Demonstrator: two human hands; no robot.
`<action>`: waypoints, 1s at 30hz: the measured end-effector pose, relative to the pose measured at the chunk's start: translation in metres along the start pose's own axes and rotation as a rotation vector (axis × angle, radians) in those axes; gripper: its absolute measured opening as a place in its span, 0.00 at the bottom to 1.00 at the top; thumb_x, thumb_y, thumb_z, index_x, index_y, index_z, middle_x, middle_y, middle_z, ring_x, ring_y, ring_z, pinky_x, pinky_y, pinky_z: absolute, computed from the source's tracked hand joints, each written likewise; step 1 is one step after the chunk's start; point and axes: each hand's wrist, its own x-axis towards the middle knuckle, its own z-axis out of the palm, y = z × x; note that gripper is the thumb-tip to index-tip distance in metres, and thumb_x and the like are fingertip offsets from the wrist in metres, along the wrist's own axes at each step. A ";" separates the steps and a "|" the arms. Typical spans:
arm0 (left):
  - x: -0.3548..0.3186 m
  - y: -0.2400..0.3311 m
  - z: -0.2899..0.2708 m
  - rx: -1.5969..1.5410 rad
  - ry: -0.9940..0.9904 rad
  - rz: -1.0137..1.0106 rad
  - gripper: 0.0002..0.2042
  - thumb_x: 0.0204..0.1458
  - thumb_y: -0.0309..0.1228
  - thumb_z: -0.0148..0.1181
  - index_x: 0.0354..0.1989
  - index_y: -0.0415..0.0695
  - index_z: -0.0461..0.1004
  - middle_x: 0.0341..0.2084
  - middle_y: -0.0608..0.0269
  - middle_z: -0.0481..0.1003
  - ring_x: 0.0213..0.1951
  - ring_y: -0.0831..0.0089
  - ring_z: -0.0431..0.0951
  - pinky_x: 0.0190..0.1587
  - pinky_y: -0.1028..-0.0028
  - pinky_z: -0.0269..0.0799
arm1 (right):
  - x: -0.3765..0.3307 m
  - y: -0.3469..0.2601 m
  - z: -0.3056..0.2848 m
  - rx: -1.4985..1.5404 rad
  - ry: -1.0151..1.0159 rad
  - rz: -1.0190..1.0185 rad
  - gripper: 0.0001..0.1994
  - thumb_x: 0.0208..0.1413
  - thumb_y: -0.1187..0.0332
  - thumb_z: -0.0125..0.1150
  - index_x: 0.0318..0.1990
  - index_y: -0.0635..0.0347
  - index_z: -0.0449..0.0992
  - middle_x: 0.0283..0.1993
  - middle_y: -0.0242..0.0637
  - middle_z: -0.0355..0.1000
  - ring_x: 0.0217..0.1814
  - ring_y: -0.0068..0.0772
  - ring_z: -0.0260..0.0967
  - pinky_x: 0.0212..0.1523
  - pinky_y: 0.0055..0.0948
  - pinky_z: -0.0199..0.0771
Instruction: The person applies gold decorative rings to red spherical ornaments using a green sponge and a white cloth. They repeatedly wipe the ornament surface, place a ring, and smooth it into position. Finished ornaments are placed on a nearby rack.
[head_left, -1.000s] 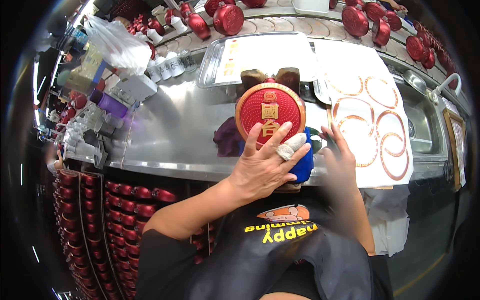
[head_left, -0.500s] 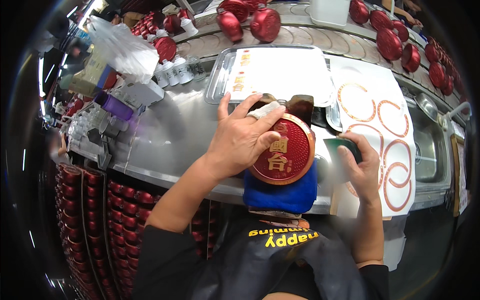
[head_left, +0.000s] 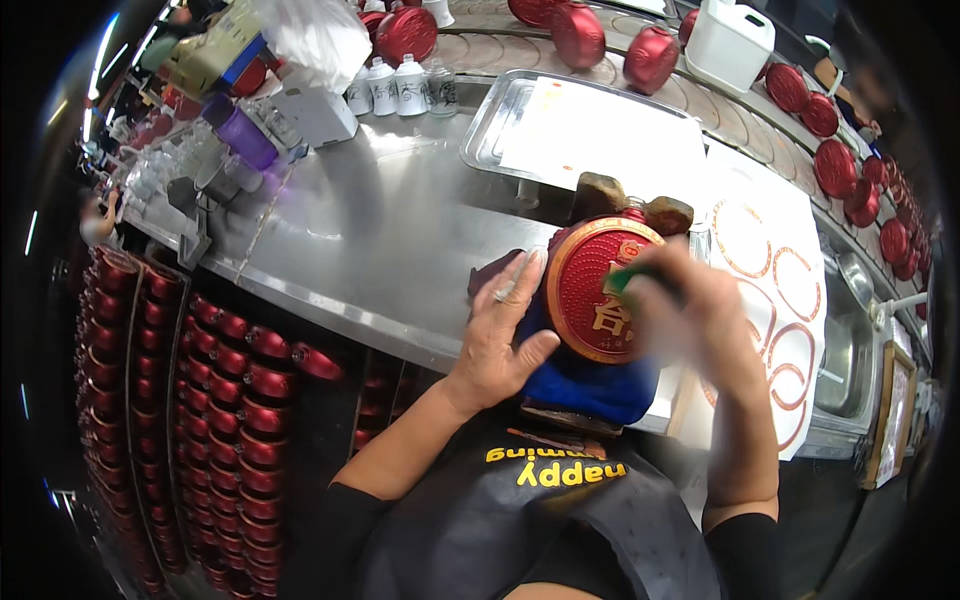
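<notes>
Bottle (head_left: 582,270), neck pointing away (long axis tilted rightward), right fingers (head_left: 677,264) holding green tool (head_left: 628,277), left fingers (head_left: 527,283) wide.

I see red round bottle (head_left: 583,282), glossy, dot-textured; silver metal bench (head_left: 370,220), smooth, shiny; blue cloth pad (head_left: 590,390), matt.

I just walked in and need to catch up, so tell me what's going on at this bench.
A person's right hand, blurred, holds a small green tool over the face of a round red bottle lying on a blue cloth. Whether the tool presses on it is unclear. The left hand is open beside the bottle's left edge. A white sheet of orange ring-shaped strips lies to the right, and a metal tray sits beyond the bottle.
</notes>
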 end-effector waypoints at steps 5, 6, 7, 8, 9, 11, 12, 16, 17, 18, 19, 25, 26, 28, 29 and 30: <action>-0.025 -0.003 0.010 -0.071 -0.072 -0.063 0.53 0.58 0.48 0.67 0.79 0.32 0.37 0.76 0.34 0.49 0.76 0.45 0.54 0.76 0.53 0.44 | 0.029 -0.030 0.033 -0.293 -0.338 -0.181 0.10 0.55 0.68 0.68 0.36 0.60 0.71 0.26 0.49 0.74 0.32 0.56 0.76 0.34 0.48 0.76; -0.027 -0.002 0.009 -0.078 -0.074 -0.074 0.55 0.57 0.48 0.68 0.79 0.32 0.35 0.76 0.34 0.48 0.76 0.44 0.53 0.76 0.52 0.43 | 0.045 -0.029 0.035 -0.366 -0.360 -0.161 0.08 0.56 0.68 0.65 0.35 0.62 0.73 0.25 0.49 0.75 0.31 0.55 0.77 0.33 0.47 0.77; -0.028 -0.002 0.009 -0.058 -0.091 -0.082 0.55 0.56 0.44 0.68 0.79 0.33 0.34 0.76 0.34 0.48 0.76 0.44 0.52 0.76 0.54 0.45 | 0.060 -0.027 0.037 -0.416 -0.344 -0.189 0.07 0.56 0.68 0.61 0.34 0.63 0.74 0.25 0.49 0.76 0.30 0.54 0.79 0.32 0.47 0.78; -0.029 0.000 0.009 -0.043 -0.103 -0.082 0.55 0.55 0.40 0.69 0.79 0.33 0.33 0.76 0.34 0.49 0.76 0.44 0.51 0.75 0.56 0.46 | 0.068 -0.026 0.035 -0.448 -0.326 -0.155 0.07 0.57 0.68 0.60 0.34 0.64 0.76 0.27 0.52 0.78 0.32 0.57 0.79 0.36 0.48 0.80; -0.029 0.001 0.010 -0.031 -0.120 -0.084 0.55 0.54 0.36 0.70 0.79 0.33 0.32 0.76 0.35 0.49 0.76 0.43 0.51 0.75 0.57 0.48 | 0.078 -0.022 0.033 -0.473 -0.310 -0.054 0.09 0.58 0.67 0.61 0.36 0.65 0.77 0.29 0.55 0.78 0.34 0.58 0.79 0.38 0.49 0.80; -0.026 0.002 0.010 -0.024 -0.090 -0.071 0.53 0.57 0.42 0.68 0.79 0.33 0.34 0.75 0.34 0.49 0.75 0.43 0.53 0.75 0.55 0.46 | 0.089 -0.010 0.023 -0.489 -0.254 -0.011 0.11 0.59 0.65 0.62 0.37 0.66 0.77 0.32 0.57 0.78 0.38 0.59 0.80 0.42 0.49 0.80; -0.023 0.002 0.010 -0.039 -0.061 -0.057 0.51 0.60 0.45 0.65 0.79 0.32 0.36 0.75 0.33 0.50 0.75 0.44 0.55 0.75 0.53 0.45 | 0.090 -0.004 0.019 -0.490 -0.241 0.064 0.11 0.60 0.65 0.62 0.38 0.67 0.77 0.32 0.57 0.79 0.38 0.59 0.80 0.43 0.49 0.80; -0.001 -0.005 0.009 -0.376 -0.011 -0.197 0.41 0.67 0.48 0.57 0.76 0.30 0.47 0.72 0.34 0.57 0.74 0.48 0.59 0.74 0.57 0.51 | 0.078 0.014 0.007 -0.410 -0.037 0.163 0.12 0.61 0.64 0.64 0.42 0.67 0.78 0.34 0.56 0.79 0.37 0.54 0.79 0.42 0.44 0.79; 0.006 -0.005 0.012 -0.501 0.067 -0.214 0.34 0.70 0.47 0.53 0.73 0.30 0.56 0.68 0.39 0.66 0.70 0.56 0.65 0.71 0.65 0.58 | 0.072 0.016 0.006 -0.384 0.022 0.178 0.12 0.61 0.64 0.64 0.43 0.66 0.78 0.34 0.55 0.79 0.36 0.51 0.79 0.42 0.42 0.79; 0.016 -0.009 0.013 -0.593 0.055 -0.246 0.32 0.71 0.47 0.52 0.71 0.30 0.58 0.65 0.42 0.68 0.68 0.60 0.67 0.70 0.66 0.59 | 0.064 0.017 0.004 -0.300 0.048 0.229 0.13 0.62 0.64 0.63 0.46 0.66 0.79 0.35 0.51 0.80 0.36 0.44 0.79 0.43 0.37 0.79; 0.024 -0.010 0.015 -0.710 0.061 -0.259 0.31 0.71 0.46 0.52 0.69 0.30 0.60 0.62 0.45 0.70 0.65 0.64 0.68 0.69 0.67 0.60 | 0.057 0.016 0.003 -0.264 0.076 0.230 0.13 0.62 0.64 0.63 0.46 0.66 0.79 0.35 0.50 0.80 0.36 0.42 0.79 0.42 0.37 0.79; 0.044 -0.007 0.025 -0.915 -0.028 -0.455 0.28 0.72 0.45 0.50 0.70 0.35 0.58 0.62 0.53 0.69 0.66 0.69 0.67 0.69 0.68 0.61 | 0.042 0.019 0.005 -0.056 0.069 0.241 0.11 0.61 0.67 0.65 0.46 0.65 0.79 0.34 0.43 0.79 0.37 0.33 0.77 0.43 0.31 0.77; 0.044 -0.006 0.023 -0.938 -0.040 -0.441 0.28 0.72 0.44 0.50 0.70 0.36 0.58 0.63 0.53 0.69 0.66 0.70 0.67 0.70 0.68 0.60 | 0.045 0.022 0.003 -0.077 0.028 0.201 0.11 0.61 0.67 0.64 0.45 0.66 0.79 0.33 0.46 0.78 0.36 0.36 0.77 0.43 0.32 0.77; 0.045 -0.007 0.020 -0.991 -0.056 -0.476 0.28 0.72 0.44 0.50 0.70 0.36 0.58 0.63 0.54 0.69 0.66 0.70 0.67 0.70 0.68 0.60 | 0.050 0.030 0.000 -0.154 0.124 0.284 0.11 0.60 0.67 0.64 0.45 0.66 0.79 0.33 0.48 0.78 0.36 0.37 0.77 0.42 0.33 0.77; 0.046 -0.007 0.019 -1.023 -0.065 -0.470 0.28 0.72 0.44 0.49 0.70 0.36 0.58 0.63 0.54 0.69 0.66 0.70 0.67 0.70 0.68 0.60 | 0.051 0.034 -0.002 -0.182 0.168 0.294 0.11 0.60 0.67 0.64 0.45 0.66 0.79 0.32 0.49 0.78 0.35 0.38 0.78 0.42 0.33 0.77; 0.049 -0.009 0.018 -1.018 -0.053 -0.499 0.26 0.72 0.43 0.49 0.70 0.36 0.58 0.63 0.54 0.69 0.65 0.70 0.68 0.69 0.68 0.61 | 0.048 0.037 -0.004 -0.233 0.211 0.300 0.12 0.62 0.66 0.63 0.46 0.65 0.79 0.34 0.43 0.78 0.36 0.33 0.76 0.42 0.31 0.77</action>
